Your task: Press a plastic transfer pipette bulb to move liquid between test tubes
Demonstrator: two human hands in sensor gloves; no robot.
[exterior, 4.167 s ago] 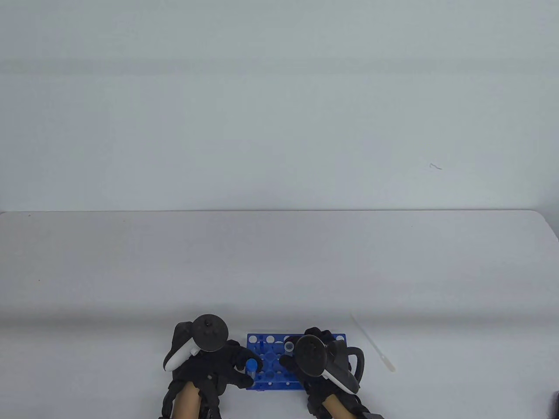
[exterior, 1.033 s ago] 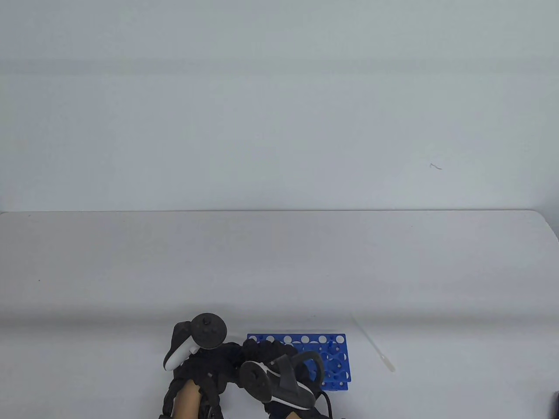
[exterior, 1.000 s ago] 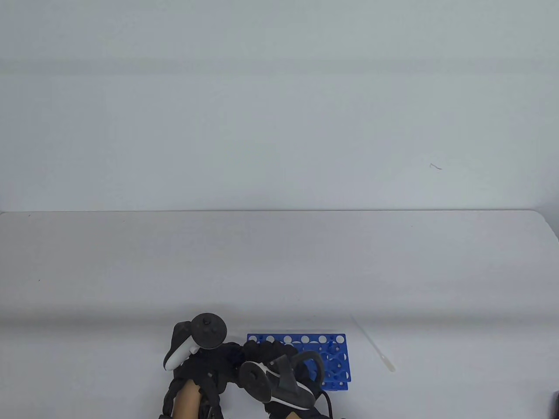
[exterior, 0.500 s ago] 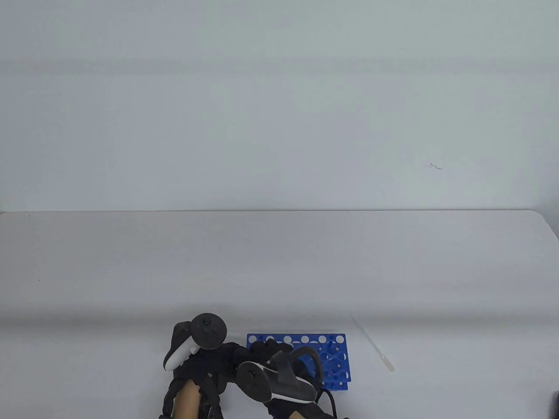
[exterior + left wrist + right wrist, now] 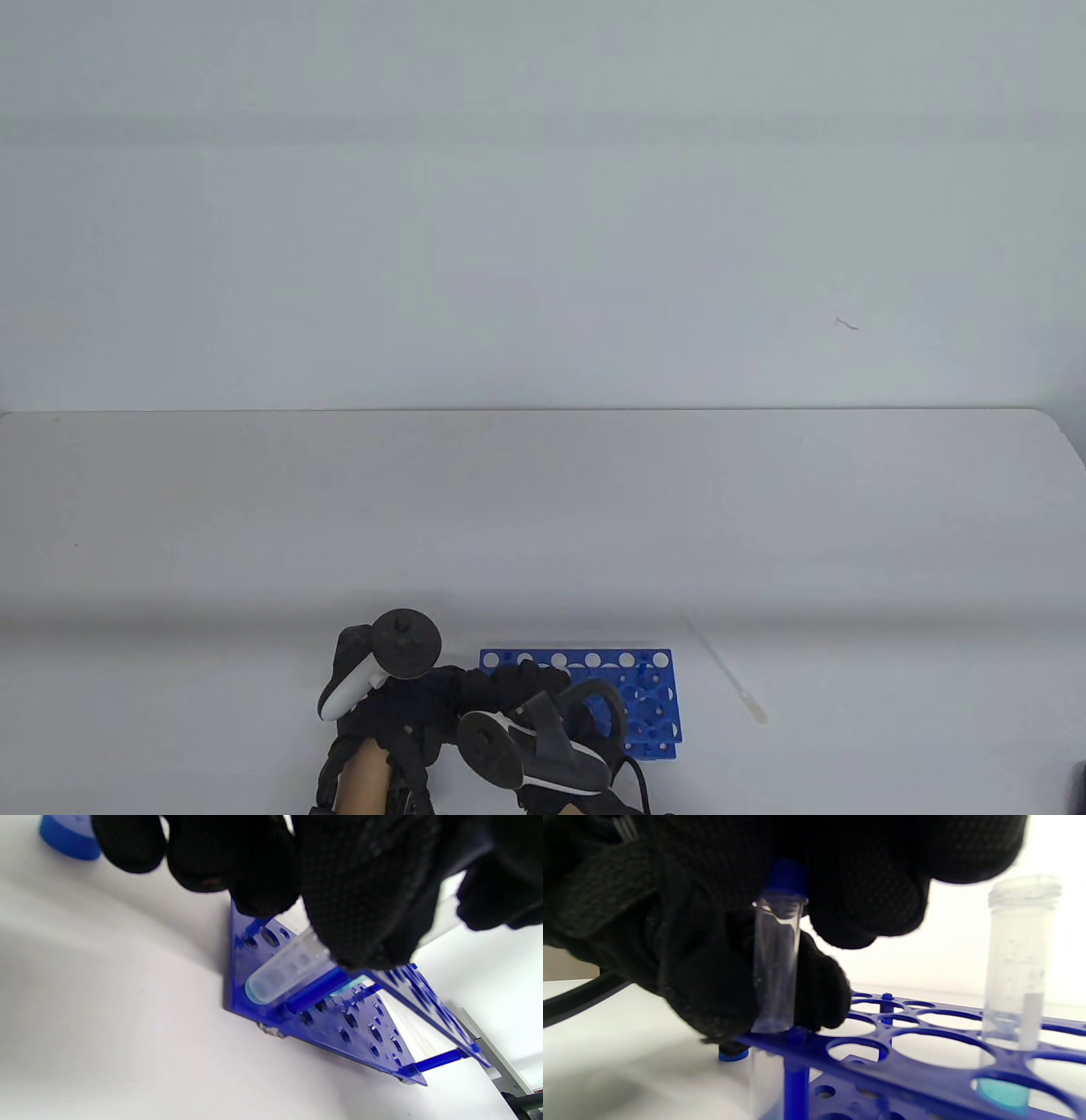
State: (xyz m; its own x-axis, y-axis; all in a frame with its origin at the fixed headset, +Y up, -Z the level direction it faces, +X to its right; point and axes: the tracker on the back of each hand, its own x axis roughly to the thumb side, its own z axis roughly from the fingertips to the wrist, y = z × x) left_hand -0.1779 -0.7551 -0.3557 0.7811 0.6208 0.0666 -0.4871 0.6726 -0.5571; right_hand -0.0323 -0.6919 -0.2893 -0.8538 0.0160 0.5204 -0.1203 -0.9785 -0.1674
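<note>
Where the right hand's fingers [image 5: 865,899] curl down over the blue cap [image 5: 785,877] of a clear test tube [image 5: 775,963], they close around the cap from above, while the left hand's fingers [image 5: 712,993] wrap the tube's body from the side. Whether the cap is tight or loosened is hard to say, since the gloves hide its rim. This tube stands upright in a hole at the near left corner of the blue rack [image 5: 653,688], its rounded bottom showing between the rack's two plates in the left wrist view [image 5: 275,978]. Seen from above, the left hand [image 5: 399,705] and right hand [image 5: 543,730] are pressed together over the rack's left end, the right tracker tipped toward the left.

A second, uncapped tube [image 5: 1020,955] stands further along the rack, with blue liquid at its bottom. A loose blue cap [image 5: 70,838] lies on the desk [image 5: 543,526] near the left hand. The pipette [image 5: 730,675] lies on the desk just right of the rack, near the front edge, untouched.
</note>
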